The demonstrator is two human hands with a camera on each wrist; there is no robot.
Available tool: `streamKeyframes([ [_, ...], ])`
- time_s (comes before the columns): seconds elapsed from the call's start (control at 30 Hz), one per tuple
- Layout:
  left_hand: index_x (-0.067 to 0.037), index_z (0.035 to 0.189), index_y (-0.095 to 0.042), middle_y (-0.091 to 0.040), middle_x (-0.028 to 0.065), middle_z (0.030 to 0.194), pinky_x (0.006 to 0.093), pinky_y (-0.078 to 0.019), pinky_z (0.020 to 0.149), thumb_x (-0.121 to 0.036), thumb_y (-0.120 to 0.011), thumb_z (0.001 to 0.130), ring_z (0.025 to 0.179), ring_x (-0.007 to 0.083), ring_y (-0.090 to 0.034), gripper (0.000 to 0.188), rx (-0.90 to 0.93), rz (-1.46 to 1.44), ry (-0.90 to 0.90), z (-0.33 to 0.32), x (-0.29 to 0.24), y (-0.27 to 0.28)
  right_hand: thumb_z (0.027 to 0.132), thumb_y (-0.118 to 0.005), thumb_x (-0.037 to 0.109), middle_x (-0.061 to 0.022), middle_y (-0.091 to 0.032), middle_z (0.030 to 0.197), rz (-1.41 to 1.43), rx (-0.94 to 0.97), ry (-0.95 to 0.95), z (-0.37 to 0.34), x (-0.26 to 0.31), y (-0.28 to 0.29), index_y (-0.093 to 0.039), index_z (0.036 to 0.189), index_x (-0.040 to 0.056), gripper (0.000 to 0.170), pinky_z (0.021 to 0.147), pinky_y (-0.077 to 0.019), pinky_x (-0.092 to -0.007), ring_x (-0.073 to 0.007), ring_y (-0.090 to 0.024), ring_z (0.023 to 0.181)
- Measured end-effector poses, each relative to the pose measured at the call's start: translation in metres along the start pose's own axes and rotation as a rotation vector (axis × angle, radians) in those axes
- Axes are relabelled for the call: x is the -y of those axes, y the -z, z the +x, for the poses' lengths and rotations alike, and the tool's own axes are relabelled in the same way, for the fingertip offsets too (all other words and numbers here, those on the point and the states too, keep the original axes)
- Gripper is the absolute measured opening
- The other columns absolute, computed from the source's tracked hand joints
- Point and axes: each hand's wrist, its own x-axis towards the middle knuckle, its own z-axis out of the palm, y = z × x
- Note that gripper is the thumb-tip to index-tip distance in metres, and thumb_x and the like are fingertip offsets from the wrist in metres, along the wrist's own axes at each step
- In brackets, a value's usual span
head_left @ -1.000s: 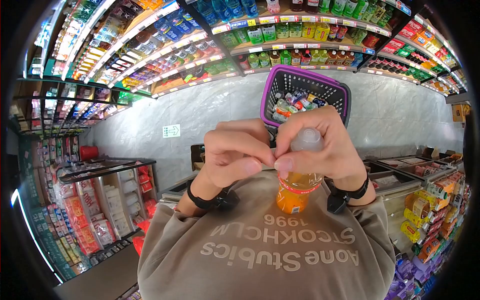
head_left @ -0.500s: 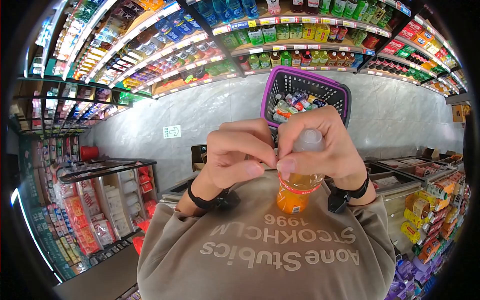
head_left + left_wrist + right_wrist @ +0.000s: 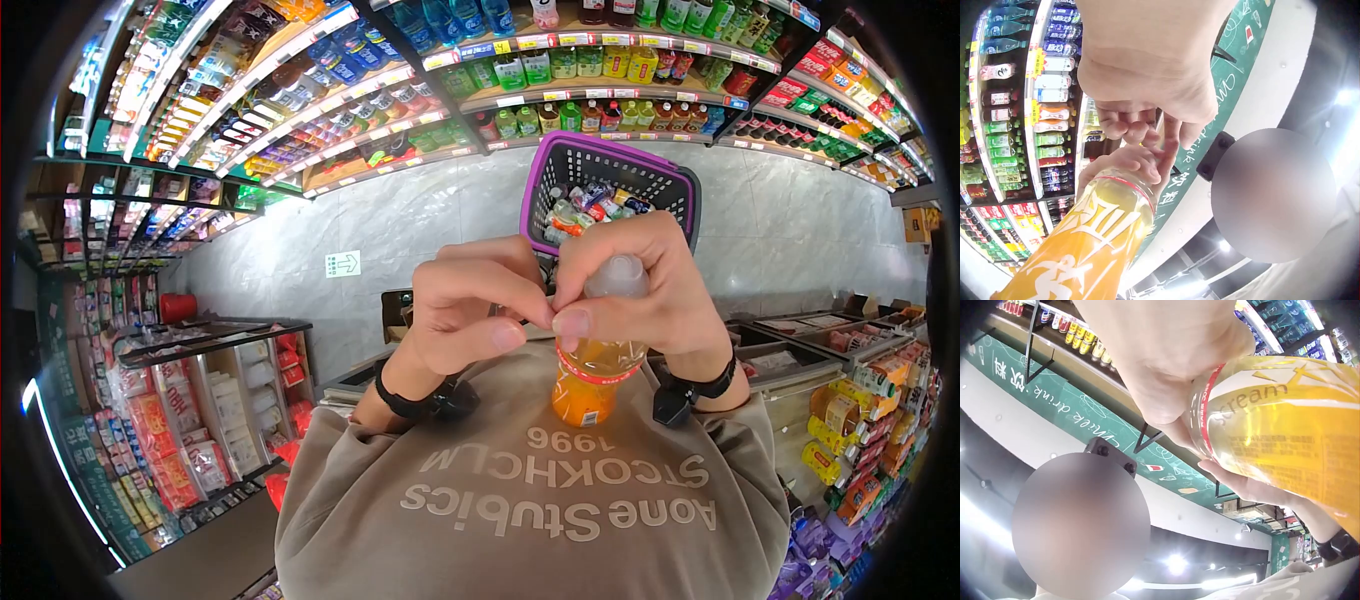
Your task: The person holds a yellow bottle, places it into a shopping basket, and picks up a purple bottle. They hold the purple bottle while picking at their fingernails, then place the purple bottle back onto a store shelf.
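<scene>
The right hand (image 3: 675,300) grips the orange bottle (image 3: 585,390) near its neck before the shirt (image 3: 400,450), fingertips touching the left hand (image 3: 465,300) (whether that pinches anything is unclear). A tug against slack fingers could drop it.

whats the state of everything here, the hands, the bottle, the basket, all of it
right hand: curled round the bottle's upper part
left hand: fingers curled, tips at the right hand's; any grip unclear
bottle: held, orange drink inside
translucent cap: on
basket: on the floor, holding packaged goods
drink shelves: stocked
</scene>
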Motion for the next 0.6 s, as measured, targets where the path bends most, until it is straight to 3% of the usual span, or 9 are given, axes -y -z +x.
streamKeyframes([
  [0.27,0.002,0.092,-0.075,-0.066,0.0135,0.08,0.0289,-0.0402,0.058,-0.017,-0.072,0.083,0.066,0.0171,-0.054,0.022,0.019,0.006,-0.032,0.001,0.002,0.0,0.081,-0.079,0.003,-0.004,-0.071,0.076,0.003,0.041,0.009,-0.001,-0.001,0.003,-0.072,0.084,0.0001,0.008,0.064,-0.0468,-0.0224,-0.007,-0.063,0.071],
  [0.4,-0.002,0.086,-0.073,-0.061,0.0101,0.083,0.0307,-0.0421,0.066,-0.021,-0.074,0.084,0.072,0.0185,-0.054,0.019,-0.018,-0.196,-0.001,-0.001,0.005,-0.004,0.086,-0.074,0.003,-0.0057,-0.071,0.081,0.051,0.07,-0.061,-0.005,0.006,0.002,-0.072,0.085,-0.0007,0.005,0.066,-0.0468,-0.023,-0.0079,-0.063,0.073],
  [0.47,-0.005,0.083,-0.071,-0.058,0.0075,0.083,0.032,-0.0426,0.072,-0.022,-0.075,0.085,0.078,0.0193,-0.054,0.018,-0.076,-0.363,-0.086,0.005,0.011,-0.014,0.087,-0.071,0.003,-0.0071,-0.072,0.087,-0.085,0.068,0.183,0.004,0.0,0.0,-0.07,0.088,-0.0011,0.004,0.07,-0.0478,-0.0246,-0.0086,-0.063,0.078],
  [0.53,-0.022,0.074,-0.062,-0.05,0.0058,0.11,0.0426,-0.0407,0.095,-0.035,-0.077,0.087,0.103,0.025,-0.051,0.024,-0.023,-0.253,0.012,0.001,0.008,-0.002,0.087,-0.069,0.002,-0.0075,-0.07,0.091,-0.145,0.045,0.261,0.007,-0.002,-0.006,-0.069,0.092,-0.0014,0.006,0.073,-0.0476,-0.0262,-0.0105,-0.062,0.081],
  [0.6,-0.024,0.074,-0.062,-0.048,0.008,0.122,0.0447,-0.0391,0.1,-0.035,-0.078,0.085,0.113,0.0276,-0.048,0.022,-0.055,-0.261,-0.062,0.005,0.013,-0.003,0.086,-0.068,0.0,-0.0067,-0.068,0.095,-0.133,0.003,0.172,0.005,0.002,-0.012,-0.067,0.097,-0.0017,0.012,0.074,-0.0462,-0.0278,-0.0137,-0.06,0.082],
])
